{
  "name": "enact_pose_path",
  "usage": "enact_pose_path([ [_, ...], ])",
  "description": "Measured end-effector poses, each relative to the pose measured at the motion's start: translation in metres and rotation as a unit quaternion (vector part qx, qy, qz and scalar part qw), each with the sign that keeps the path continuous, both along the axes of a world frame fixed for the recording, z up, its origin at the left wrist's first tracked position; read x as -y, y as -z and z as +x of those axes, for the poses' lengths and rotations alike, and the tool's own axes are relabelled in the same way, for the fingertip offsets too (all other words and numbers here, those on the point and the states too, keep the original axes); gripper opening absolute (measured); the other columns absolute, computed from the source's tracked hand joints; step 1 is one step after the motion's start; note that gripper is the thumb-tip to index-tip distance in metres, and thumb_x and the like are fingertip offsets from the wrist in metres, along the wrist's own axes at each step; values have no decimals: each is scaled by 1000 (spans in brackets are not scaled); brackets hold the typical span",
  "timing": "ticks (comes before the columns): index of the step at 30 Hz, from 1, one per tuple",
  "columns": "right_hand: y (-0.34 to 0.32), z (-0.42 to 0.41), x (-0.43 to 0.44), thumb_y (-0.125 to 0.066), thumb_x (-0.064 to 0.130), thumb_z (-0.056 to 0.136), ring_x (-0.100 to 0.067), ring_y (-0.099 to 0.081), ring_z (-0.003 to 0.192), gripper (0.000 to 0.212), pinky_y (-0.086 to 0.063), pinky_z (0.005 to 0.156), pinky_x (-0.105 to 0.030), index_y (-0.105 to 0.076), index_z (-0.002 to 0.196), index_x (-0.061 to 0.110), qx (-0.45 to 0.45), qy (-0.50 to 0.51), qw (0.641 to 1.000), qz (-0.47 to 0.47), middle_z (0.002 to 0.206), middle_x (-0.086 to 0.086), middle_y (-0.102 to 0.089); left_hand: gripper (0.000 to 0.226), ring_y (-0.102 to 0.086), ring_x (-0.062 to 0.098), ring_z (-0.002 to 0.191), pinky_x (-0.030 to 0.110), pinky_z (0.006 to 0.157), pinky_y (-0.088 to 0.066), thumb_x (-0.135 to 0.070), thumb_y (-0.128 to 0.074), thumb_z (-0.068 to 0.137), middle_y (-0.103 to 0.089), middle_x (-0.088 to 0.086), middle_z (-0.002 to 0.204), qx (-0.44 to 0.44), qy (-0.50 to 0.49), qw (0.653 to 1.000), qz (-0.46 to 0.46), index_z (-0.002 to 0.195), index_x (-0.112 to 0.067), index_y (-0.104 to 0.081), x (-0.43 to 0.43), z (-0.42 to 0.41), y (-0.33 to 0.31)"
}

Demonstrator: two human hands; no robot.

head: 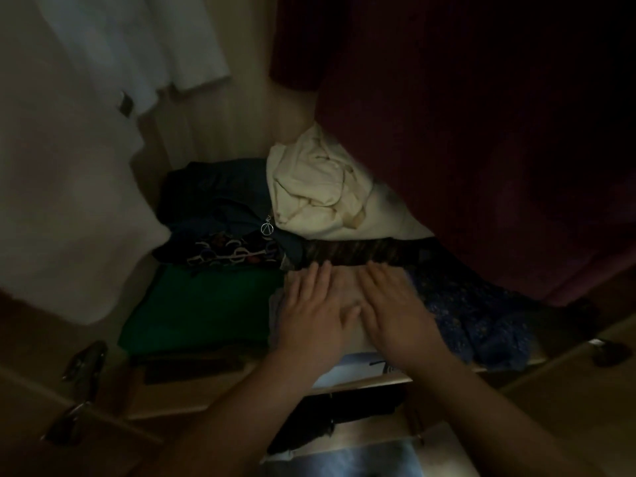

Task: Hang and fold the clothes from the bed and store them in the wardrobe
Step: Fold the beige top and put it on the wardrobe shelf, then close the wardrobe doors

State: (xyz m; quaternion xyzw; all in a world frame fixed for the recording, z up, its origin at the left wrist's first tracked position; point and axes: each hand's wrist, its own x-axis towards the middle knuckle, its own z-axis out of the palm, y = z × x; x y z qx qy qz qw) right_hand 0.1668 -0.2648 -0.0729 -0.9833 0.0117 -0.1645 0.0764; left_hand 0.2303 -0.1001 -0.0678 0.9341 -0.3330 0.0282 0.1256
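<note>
I look down into a dim wardrobe shelf (192, 413). My left hand (315, 311) and my right hand (395, 309) lie flat, palms down and fingers spread, side by side on a pale folded garment (344, 285) on top of a stack at the shelf's front. A white folded piece (354, 368) shows under my wrists. Neither hand grips anything.
A green folded garment (203, 311) lies to the left, dark blue clothes (220, 204) behind it, a crumpled cream cloth (316, 191) at the back, blue patterned fabric (475, 318) to the right. A dark red garment (481, 132) and white garments (69, 166) hang above. Door hinges (86, 359) sit at the left.
</note>
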Motion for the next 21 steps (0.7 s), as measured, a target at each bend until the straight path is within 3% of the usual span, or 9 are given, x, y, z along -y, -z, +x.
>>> enact_pose_path([
  [3, 27, 2, -2, -26, 46, 102, -25, -43, 139, 61, -26, 116, -43, -43, 148, 11, -58, 33, 998, 17, 150, -8, -47, 70, -42, 30, 142, 49, 117, -32, -53, -22, 96, -47, 11, 152, -26, -4, 998, 53, 149, -13, -44, -2, 5, 29],
  [4, 28, 4, -3, -27, 44, 101, -24, -44, 139, 60, -26, 116, -43, -44, 148, 11, -58, 38, 997, 15, 149, -8, -48, 70, -43, 30, 141, 49, 117, -33, -52, -22, 95, -48, 10, 152, -22, -10, 998, 51, 149, -13, -45, -1, 7, 30],
  [7, 19, 4, -3, -30, 42, 99, -26, -47, 136, 59, -36, 113, -47, -48, 144, 9, -64, 39, 997, 18, 146, -10, -51, 87, -18, 26, 152, 45, 124, -10, -57, 5, 85, -24, 6, 165, -29, -4, 996, 80, 158, -18, -22, 1, 4, 17],
  [9, 11, 0, -4, -30, 43, 99, -28, -47, 137, 60, -37, 112, -50, -50, 143, 8, -76, 36, 996, 21, 146, -11, -51, 91, -12, 23, 153, 43, 125, -4, -58, 10, 82, -19, 4, 166, -21, -10, 996, 81, 160, -20, -17, 0, -2, 8],
  [14, -18, -25, 3, -20, 50, 95, -27, -33, 144, 69, -27, 118, -43, -44, 147, 11, -72, 48, 996, 22, 152, -10, -43, 67, -5, 26, 154, 50, 123, -1, -56, -23, 101, -17, 5, 166, -25, -24, 998, 59, 159, -24, -18, -1, -14, -20],
  [17, -40, -68, 15, -15, 51, 95, -23, -22, 149, 70, -22, 120, -38, -34, 152, 16, -42, 80, 996, 26, 158, -5, -34, 67, -2, 28, 154, 51, 123, -2, -55, -27, 101, -16, 7, 167, 0, -28, 999, 36, 158, -21, -18, 2, -39, -46],
  [21, -61, -145, 32, -26, 50, 102, -17, -11, 151, 61, -15, 123, -34, -21, 157, 23, -32, 121, 991, 39, 163, 2, -21, 69, -7, 29, 154, 47, 123, -10, -55, -24, 99, -19, 9, 165, 11, 27, 1000, 3, 158, -19, -20, 26, -102, -61],
])
